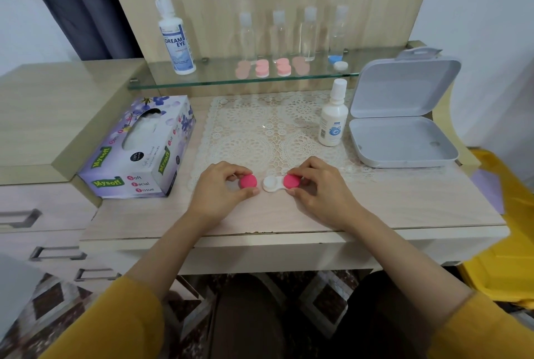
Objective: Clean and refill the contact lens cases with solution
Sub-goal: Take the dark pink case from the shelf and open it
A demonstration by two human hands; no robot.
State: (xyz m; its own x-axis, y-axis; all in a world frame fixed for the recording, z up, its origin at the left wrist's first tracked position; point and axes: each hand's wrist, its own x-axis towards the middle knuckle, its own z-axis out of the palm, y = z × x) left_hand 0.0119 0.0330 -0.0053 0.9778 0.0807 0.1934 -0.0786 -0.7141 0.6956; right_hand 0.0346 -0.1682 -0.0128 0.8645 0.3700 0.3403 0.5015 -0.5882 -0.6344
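L hand (222,191): thumb & forefinger pinch the loose cap (248,181), pink, lifted off and held just left of the case (271,184). R hand (318,188): fingertips curl round the 2nd cap (291,181), also pink, seated on the case's R well. The case is white and lies near the table's (404,214) front edge, at the lace mat's (271,127) near border, between both hands. Its L well is uncovered; can't tell if there's liquid inside.

Containers: grey box (404,141) at R, lid up, its pale floor showing. Tissue box (138,150) at L, white tissue showing in the slot. Small bottle (333,118), white, capped, stands upright on the mat's R edge, just beside the grey box.

Behind, on a glass shelf (202,81): big bottle (176,40) marked DREAM EYE at L, capped. 4 clear bottles (309,33) stand in a row w/ white caps; contents unclear. In front of them are approx. 4 pink cases (262,68), blurred, and 1 blue-and-white case (338,62) at R.

Nothing lies between the hands and the small bottle but the mat.

Count: 2 hands, 2 pink caps, 1 case in hand, 2 solution bottles, 2 boxes.
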